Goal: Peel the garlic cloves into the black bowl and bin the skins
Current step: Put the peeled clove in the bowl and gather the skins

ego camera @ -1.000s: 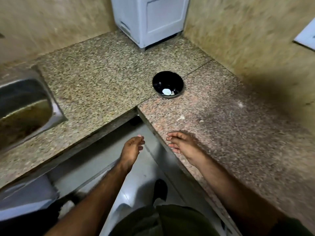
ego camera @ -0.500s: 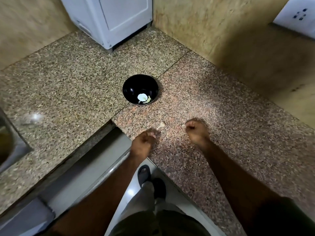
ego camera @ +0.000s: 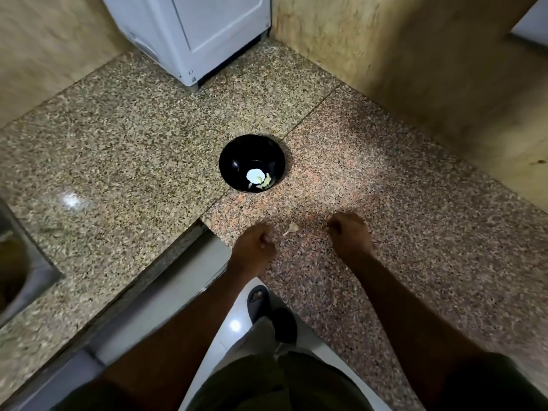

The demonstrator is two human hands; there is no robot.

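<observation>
The black bowl (ego camera: 237, 155) stands on the granite counter (ego camera: 133, 149) near the corner joint, with a white peeled clove and a few pale bits (ego camera: 257, 177) inside it. A small piece of garlic skin (ego camera: 292, 227) lies on the counter between my hands. Just left of it, at the counter's inner corner, my left hand (ego camera: 255, 243) is curled into a loose fist. My right hand (ego camera: 348, 232) sits right of the skin, fingers curled down onto the stone. I see nothing in either hand, and the palms are hidden.
A white appliance (ego camera: 201, 34) stands at the back against the tiled wall. A steel sink (ego camera: 17, 256) is at the far left edge. Below the counter edge are the floor and my sandalled foot (ego camera: 259, 304). No bin is in view.
The view has swung right and closer to the corner. Both hands went from flat and open at the counter edge to curled, either side of the loose skin.
</observation>
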